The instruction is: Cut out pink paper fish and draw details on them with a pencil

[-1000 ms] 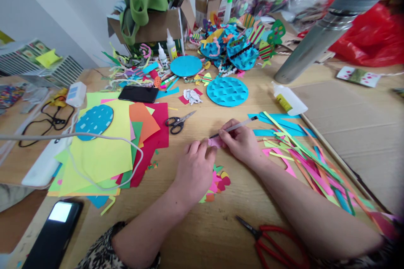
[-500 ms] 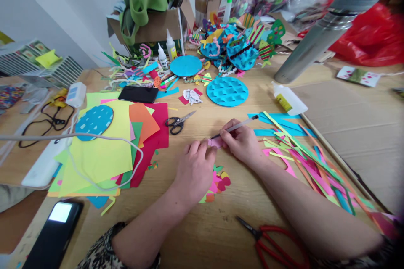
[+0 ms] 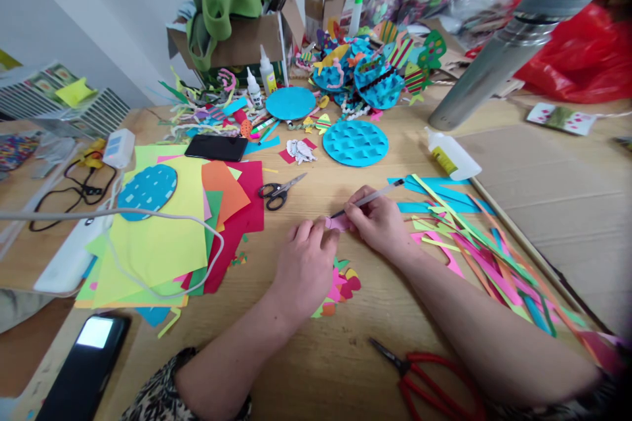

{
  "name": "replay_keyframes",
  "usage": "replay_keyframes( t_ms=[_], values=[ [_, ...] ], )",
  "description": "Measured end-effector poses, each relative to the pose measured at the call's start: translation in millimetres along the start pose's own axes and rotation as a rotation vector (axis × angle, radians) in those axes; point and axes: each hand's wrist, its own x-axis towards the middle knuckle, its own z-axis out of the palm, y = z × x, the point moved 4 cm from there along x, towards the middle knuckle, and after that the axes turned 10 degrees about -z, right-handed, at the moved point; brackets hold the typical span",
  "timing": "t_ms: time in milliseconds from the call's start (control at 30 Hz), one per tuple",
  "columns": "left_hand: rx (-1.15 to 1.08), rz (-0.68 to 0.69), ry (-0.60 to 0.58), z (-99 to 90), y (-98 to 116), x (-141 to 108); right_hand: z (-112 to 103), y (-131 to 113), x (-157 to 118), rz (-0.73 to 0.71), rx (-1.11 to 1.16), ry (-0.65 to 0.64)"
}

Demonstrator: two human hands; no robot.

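Note:
My right hand is closed around a slim pen with a clear barrel. Its dark tip meets a small piece of pink paper on the table. With bent fingertips my left hand holds the paper's left side down; its thumb sits at the lower edge. Small cut paper shapes in pink, red, green and orange lie beside the left hand, some hidden under it. Black-handled scissors rest beyond that hand. Red-handled scissors are close to the front edge.
Coloured paper sheets are stacked at left, crossed by a white cable. Paper strips spread by my right forearm. A glue bottle, a steel flask and a blue textured disc stand or lie farther back. A phone is at front left.

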Motion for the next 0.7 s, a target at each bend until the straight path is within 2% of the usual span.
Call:
replay_keyframes(
  t_ms=[700],
  values=[
    [-0.003,-0.006,-0.006,0.5,-0.1,0.1,-0.6,-1.4,-0.1,0.013,-0.03,0.011]
  ],
)
